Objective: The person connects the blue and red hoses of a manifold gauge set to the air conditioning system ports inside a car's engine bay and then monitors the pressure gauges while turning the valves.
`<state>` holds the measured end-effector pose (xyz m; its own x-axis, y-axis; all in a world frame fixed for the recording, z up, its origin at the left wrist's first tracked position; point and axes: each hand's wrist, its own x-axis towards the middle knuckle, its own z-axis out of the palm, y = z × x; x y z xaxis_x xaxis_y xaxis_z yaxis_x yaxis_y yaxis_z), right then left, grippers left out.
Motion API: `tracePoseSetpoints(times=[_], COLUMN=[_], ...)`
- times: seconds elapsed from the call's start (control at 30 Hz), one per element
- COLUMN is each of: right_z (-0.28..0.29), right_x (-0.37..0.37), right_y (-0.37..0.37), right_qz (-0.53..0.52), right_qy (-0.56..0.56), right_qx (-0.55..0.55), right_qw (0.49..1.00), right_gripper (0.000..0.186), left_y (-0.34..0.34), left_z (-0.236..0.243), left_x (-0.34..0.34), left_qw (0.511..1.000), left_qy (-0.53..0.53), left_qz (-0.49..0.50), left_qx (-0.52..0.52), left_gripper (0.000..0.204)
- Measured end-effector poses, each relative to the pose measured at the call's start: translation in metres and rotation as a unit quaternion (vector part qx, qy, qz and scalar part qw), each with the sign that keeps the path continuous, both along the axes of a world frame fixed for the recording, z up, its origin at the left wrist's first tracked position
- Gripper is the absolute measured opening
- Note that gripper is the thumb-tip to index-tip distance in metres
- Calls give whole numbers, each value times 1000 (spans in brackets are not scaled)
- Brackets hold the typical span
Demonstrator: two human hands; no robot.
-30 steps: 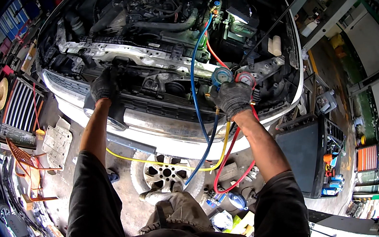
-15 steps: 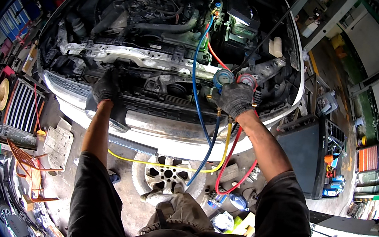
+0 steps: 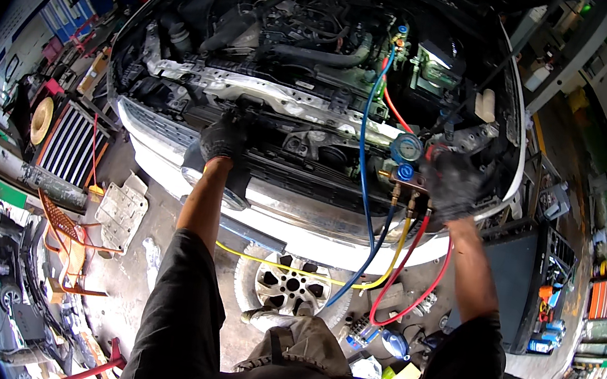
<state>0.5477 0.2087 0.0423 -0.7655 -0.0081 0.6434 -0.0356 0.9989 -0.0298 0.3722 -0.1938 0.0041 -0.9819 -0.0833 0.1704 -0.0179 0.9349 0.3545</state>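
Observation:
My left hand (image 3: pixel 222 138), in a dark work glove, is at the top of the front grille (image 3: pixel 297 177). Its fingers reach into the dark gap behind the grille, and I cannot see what they touch. A manifold gauge set hangs at the right front of the engine bay; its blue gauge (image 3: pixel 406 148) and blue knob (image 3: pixel 404 173) face me. My gloved right hand (image 3: pixel 453 183) covers its right side, smeared by motion, so its fingers do not show clearly. Blue (image 3: pixel 364 148), yellow (image 3: pixel 395 253) and red (image 3: pixel 413 251) hoses run from the set.
Two service couplers (image 3: pixel 401 36) sit deep in the open engine bay. The white bumper (image 3: pixel 313 230) lies before me, with an alloy wheel (image 3: pixel 292 284) under the yellow hose. A dark cart (image 3: pixel 496 282) stands right; a brown chair (image 3: pixel 67 242) stands left.
The whole scene has shifted right in the picture as my head turned. My right hand has moved from the gauge tops to the set's right side. The left hand stays at the grille.

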Motion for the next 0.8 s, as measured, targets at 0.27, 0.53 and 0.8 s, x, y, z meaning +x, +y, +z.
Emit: tracePoseSetpoints(times=[0.27,0.53,0.8], right_z=[-115,-103,-110], right_x=[14,5,10], right_y=[209,181,208], right_qz=[-94,-207,-216], right_qy=[11,-181,-61], right_qx=[40,-130,-162], right_qw=[995,953,961], right_gripper=[48,38,33], left_y=[5,-12,-4], left_z=[-2,-18,-22], left_x=[-2,-7,-13], left_qw=[999,996,996], left_qy=[27,87,67], left_qz=[-10,24,10], left_qx=[-18,-28,-61], left_gripper=[42,39,39])
